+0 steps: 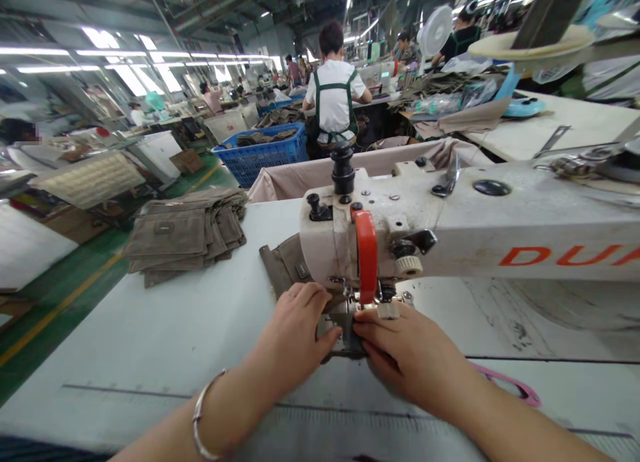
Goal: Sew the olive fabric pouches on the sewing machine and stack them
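A white sewing machine (450, 229) with an orange guard (367, 255) stands on the pale table (150, 342). Under its needle lies a dark grey-brown fabric piece (345, 329), which runs back behind the machine head (283, 262). My left hand (295, 332) rests on the fabric at the needle's left, fingers curled and pressing it down. My right hand (405, 355) presses the fabric's right side, fingertips pinched against its edge just below the presser foot. A silver bangle (200, 415) circles my left wrist.
A stack of brown fabric pieces (185, 232) lies at the table's far left. A cloth bin (310, 172) hangs behind the table. Pink scissors (510, 385) lie at my right forearm. A person in a white shirt (334, 92) sits beyond, beside a blue crate (265, 152).
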Available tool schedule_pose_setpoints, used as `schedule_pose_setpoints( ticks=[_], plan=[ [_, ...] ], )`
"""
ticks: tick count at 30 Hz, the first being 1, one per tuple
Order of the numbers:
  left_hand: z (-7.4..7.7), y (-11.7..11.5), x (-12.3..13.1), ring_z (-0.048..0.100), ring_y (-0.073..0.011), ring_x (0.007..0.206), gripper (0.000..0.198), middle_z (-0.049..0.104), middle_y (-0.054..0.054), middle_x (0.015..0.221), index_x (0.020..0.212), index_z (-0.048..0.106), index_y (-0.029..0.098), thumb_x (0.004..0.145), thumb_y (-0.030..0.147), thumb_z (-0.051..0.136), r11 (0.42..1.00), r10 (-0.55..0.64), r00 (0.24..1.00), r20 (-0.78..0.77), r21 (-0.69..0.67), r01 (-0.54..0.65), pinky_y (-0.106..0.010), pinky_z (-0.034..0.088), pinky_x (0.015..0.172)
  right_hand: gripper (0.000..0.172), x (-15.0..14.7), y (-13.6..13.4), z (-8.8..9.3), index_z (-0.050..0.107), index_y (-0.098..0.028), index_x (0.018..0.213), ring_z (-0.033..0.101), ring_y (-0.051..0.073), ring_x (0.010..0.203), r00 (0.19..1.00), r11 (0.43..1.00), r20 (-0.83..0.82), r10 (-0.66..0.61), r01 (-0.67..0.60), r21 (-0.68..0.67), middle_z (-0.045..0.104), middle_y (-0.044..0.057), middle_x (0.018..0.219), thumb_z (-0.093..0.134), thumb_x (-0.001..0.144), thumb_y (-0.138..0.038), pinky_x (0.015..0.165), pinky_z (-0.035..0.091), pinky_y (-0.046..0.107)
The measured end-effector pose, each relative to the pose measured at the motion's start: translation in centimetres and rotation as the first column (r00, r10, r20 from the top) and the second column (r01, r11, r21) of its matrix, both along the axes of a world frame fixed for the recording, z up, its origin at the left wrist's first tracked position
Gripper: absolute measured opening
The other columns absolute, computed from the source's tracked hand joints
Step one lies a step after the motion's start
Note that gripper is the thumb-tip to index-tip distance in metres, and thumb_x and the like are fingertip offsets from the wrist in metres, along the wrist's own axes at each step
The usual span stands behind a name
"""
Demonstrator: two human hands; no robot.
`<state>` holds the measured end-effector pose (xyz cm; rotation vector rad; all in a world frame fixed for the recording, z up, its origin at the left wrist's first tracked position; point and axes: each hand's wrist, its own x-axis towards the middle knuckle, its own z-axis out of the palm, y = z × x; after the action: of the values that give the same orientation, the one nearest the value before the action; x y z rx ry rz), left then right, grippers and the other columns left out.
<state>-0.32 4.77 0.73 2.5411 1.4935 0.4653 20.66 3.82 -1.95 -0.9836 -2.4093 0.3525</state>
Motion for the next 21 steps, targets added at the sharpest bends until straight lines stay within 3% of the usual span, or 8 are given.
schedule_pose_setpoints(
  ticks=[2, 7, 11, 14, 21],
  plan=[
    [0.2, -2.1, -0.3, 0.054, -0.0296, 0.107, 0.043, 0.059, -0.01, 0.114, 0.112, 0.058, 0.017, 0.073, 0.026, 0.073, 0.997, 0.02, 1.0, 0.013, -0.07, -0.019, -0.048, 0.046, 0.095, 0.026, 0.3, -0.1, 0.1, 0.067, -0.019, 0.106, 0.059, 0.023, 0.102, 1.0, 1.0, 0.011, 0.029, -0.029, 0.007, 0.066, 0.008, 0.108, 0.05, 0.088, -0.012, 0.094, 0.047, 0.044],
    [0.1, -5.9, 0.2, 0.054, -0.0307, 0.103, 0.063, 0.059, -0.01, 0.114, 0.117, 0.058, 0.017, 0.061, 0.034, 0.084, 0.982, -0.121, 0.991, 0.06, -0.139, 0.128, -0.05, 0.049, 0.093, 0.03, 1.0, -0.5, 0.3, 0.067, -0.023, 0.107, 0.059, 0.023, 0.101, 0.998, 0.998, 0.035, 0.059, -0.06, 0.02, 0.066, 0.005, 0.111, 0.053, 0.083, -0.012, 0.091, 0.046, 0.045],
    [-0.4, -5.9, 0.1, 0.054, -0.0258, 0.103, 0.039, 0.06, -0.007, 0.111, 0.117, 0.058, 0.02, 0.08, 0.018, 0.068, 0.982, -0.138, 0.986, 0.088, -0.116, 0.148, -0.045, 0.049, 0.095, 0.031, 1.1, -0.7, 0.7, 0.067, -0.025, 0.106, 0.058, 0.022, 0.098, 0.992, 0.992, 0.038, 0.121, -0.12, -0.035, 0.065, 0.003, 0.113, 0.054, 0.082, -0.011, 0.086, 0.047, 0.041],
    [-0.5, -5.6, 0.1, 0.054, -0.0245, 0.103, 0.028, 0.061, -0.006, 0.109, 0.115, 0.059, 0.019, 0.088, 0.016, 0.058, 0.975, -0.203, 0.975, 0.095, -0.074, 0.211, -0.043, 0.048, 0.096, 0.028, 1.2, -0.7, 1.0, 0.067, -0.024, 0.103, 0.058, 0.02, 0.095, 0.99, 0.989, 0.017, 0.139, -0.138, -0.05, 0.066, 0.002, 0.109, 0.054, 0.082, -0.01, 0.084, 0.046, 0.039],
    [-1.4, -6.4, 1.8, 0.059, -0.0265, 0.105, 0.026, 0.064, -0.013, 0.11, 0.112, 0.061, 0.011, 0.091, 0.018, 0.048, 0.963, -0.25, 0.968, 0.033, 0.11, 0.245, -0.04, 0.054, 0.093, 0.036, 1.1, -0.9, 0.7, 0.064, -0.019, 0.111, 0.059, 0.022, 0.099, 0.996, 0.996, 0.041, 0.085, -0.086, 0.022, 0.066, 0.007, 0.111, 0.048, 0.081, -0.005, 0.087, 0.049, 0.042]
  ],
)
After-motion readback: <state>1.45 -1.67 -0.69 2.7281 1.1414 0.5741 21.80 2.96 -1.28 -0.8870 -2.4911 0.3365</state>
